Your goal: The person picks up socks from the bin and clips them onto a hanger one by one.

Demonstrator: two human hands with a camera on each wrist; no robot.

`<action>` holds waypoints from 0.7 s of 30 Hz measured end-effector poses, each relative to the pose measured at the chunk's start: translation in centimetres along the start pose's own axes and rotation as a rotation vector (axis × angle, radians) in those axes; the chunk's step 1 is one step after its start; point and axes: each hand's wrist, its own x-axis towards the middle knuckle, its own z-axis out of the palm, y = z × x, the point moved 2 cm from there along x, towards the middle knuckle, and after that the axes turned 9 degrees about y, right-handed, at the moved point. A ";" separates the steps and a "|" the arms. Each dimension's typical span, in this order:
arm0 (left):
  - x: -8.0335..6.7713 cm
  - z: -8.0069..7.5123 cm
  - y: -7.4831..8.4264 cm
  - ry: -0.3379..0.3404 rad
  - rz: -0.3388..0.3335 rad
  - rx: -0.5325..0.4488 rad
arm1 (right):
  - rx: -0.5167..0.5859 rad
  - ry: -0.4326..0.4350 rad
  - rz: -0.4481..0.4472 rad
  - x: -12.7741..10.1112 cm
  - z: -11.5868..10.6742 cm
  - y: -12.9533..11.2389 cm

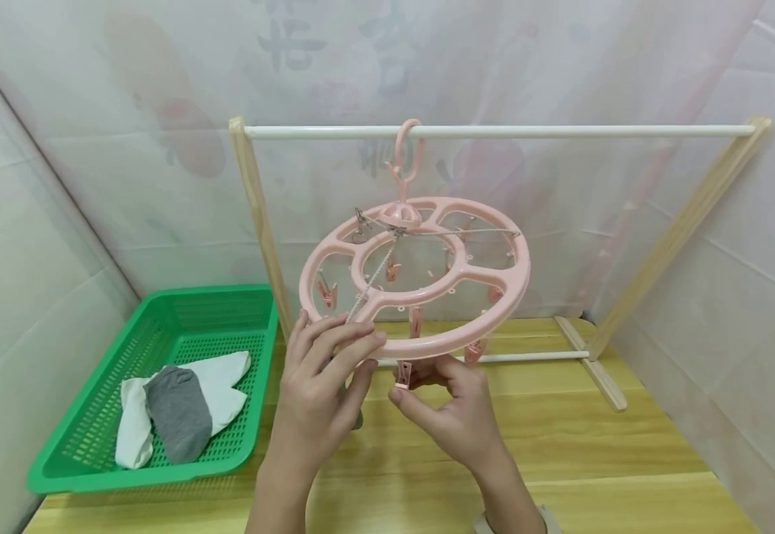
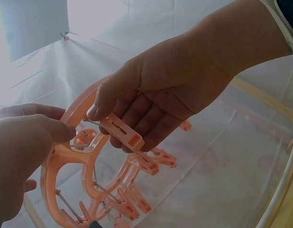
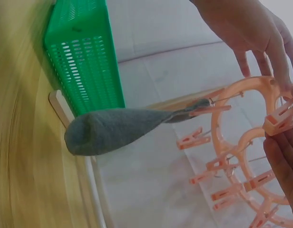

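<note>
One dark sock [image 3: 115,130] hangs from the pink hanger [image 1: 442,345]; I judge the grey sock [image 1: 180,417] and white socks [image 1: 216,380], in the green basket [image 1: 216,302] by the worktop's [image 1: 627,482] left edge, remain unpegged. My left hand [image 1: 320,378] grips the hanger's rim; my right hand [image 1: 457,408] pinches a peg [image 1: 403,372].

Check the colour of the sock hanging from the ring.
Grey. The sock shows best in the right wrist view.

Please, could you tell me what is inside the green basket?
In the basket, a gray sock lies on white fabric, probably socks, showing on both sides. The gray sock covers the middle, so I cannot tell how many white pieces there are, or what lies beneath.
</note>
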 end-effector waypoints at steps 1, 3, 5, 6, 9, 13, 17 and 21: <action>0.0 0.0 0.0 -0.001 -0.002 -0.002 | 0.004 0.001 -0.006 0.0 0.0 0.0; -0.1 -0.2 0.0 -0.001 -0.003 -0.004 | 0.010 -0.001 -0.019 0.0 0.1 0.0; 0.0 -0.4 0.0 0.007 -0.003 -0.014 | 0.010 0.001 -0.020 0.0 0.1 0.0; 0.0 -0.5 0.0 0.014 -0.004 -0.020 | 0.009 0.000 -0.017 0.0 0.1 -0.1; 0.1 -1.1 -0.1 0.044 -0.003 -0.042 | 0.005 -0.002 -0.008 0.0 0.0 -0.1; 0.0 -2.2 -0.8 0.074 0.002 -0.041 | 0.002 -0.002 0.001 0.1 -0.1 -0.3; -0.8 -4.1 -2.5 0.042 -0.024 0.044 | 0.004 -0.001 0.017 0.2 -0.3 -0.4; -2.2 -6.9 -5.0 -0.043 -0.077 0.177 | 0.013 -0.006 0.034 0.1 -0.3 -0.4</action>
